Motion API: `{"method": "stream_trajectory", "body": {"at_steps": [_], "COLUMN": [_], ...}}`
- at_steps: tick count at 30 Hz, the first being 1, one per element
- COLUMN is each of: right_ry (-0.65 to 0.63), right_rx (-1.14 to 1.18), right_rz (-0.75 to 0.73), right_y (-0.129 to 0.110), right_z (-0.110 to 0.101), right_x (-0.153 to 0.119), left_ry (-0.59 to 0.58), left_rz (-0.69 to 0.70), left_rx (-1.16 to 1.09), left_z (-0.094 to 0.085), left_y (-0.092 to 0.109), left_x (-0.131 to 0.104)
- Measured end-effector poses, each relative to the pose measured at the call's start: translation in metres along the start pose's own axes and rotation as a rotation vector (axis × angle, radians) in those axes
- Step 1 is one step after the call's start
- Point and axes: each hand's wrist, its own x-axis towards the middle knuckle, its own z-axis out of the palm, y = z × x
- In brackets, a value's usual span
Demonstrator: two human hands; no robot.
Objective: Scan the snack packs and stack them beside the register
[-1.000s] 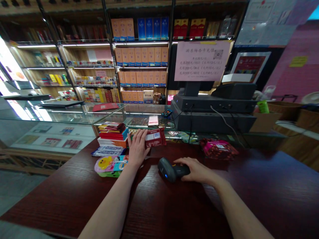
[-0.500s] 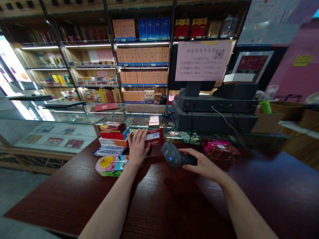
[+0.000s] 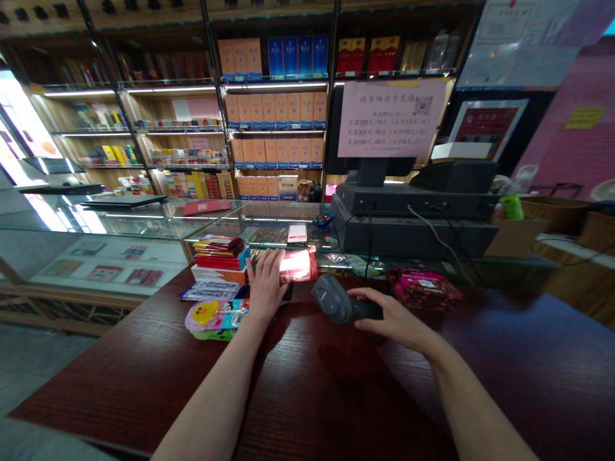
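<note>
My right hand point(image 3: 391, 318) is wrapped round the handle of a dark grey barcode scanner point(image 3: 332, 299), whose head points left over the counter. A bright white light falls on the label of a red snack packet point(image 3: 298, 264). My left hand point(image 3: 266, 285) grips that packet by its left end, its fingers covering part of it. Close to the left of this hand is a stack of boxes and packets point(image 3: 218, 253). In front of the stack are blue-and-white wrapped bars point(image 3: 211, 290) and a colourful package with a yellow duck point(image 3: 206, 314).
A pink and dark red snack bag point(image 3: 423, 288) lies on the dark wooden counter point(image 3: 312, 397) at the right. Behind stand a cash register point(image 3: 413, 218) and a monitor bearing a paper sign point(image 3: 389, 118). A glass display case point(image 3: 250, 211) runs behind the counter, before stocked shelves.
The scanner's light now shines on the red packet's label, and the blue light on the scanner is gone. The right hand has shifted very slightly right; the left hand stays on the packet.
</note>
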Motion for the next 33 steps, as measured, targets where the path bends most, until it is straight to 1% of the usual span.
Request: {"method": "stream_trajectory", "body": {"at_steps": [5,8,11,17,20,26,29,31,33], "right_ry": [-0.020,-0.059,-0.091,-0.130,-0.144,-0.168,-0.164,-0.125,-0.038], "right_rx": [0.032,0.054,0.014,-0.118,-0.159,-0.236,-0.219,-0.144,-0.023], "right_rz": [-0.002,0.029,0.064,0.072,0.071,0.049,0.067,0.074,0.069], "right_y": [0.000,0.003,0.012,0.036,0.042,0.037,0.030,0.026,0.023], "right_z": [-0.001,0.001,0.006,0.021,0.025,0.025,0.020,0.016,0.015], "right_x": [0.000,0.001,0.002,0.007,0.010,0.010,0.007,0.005,0.006], "left_ry": [-0.006,-0.009,-0.006,0.004,0.004,0.015,0.019,0.018,0.012], "left_rz": [-0.003,-0.005,-0.007,-0.006,0.003,0.016,0.030,0.046,0.064], "left_rx": [-0.002,-0.004,-0.007,-0.008,-0.017,-0.031,-0.038,-0.045,-0.053], "left_z": [0.000,0.000,0.000,0.001,0.000,0.000,-0.001,-0.003,-0.004], "left_y": [0.001,0.001,0.001,0.001,0.002,0.003,0.005,0.008,0.011], "left_x": [0.000,0.000,0.000,-0.001,-0.001,-0.002,-0.001,-0.001,0.000]}}
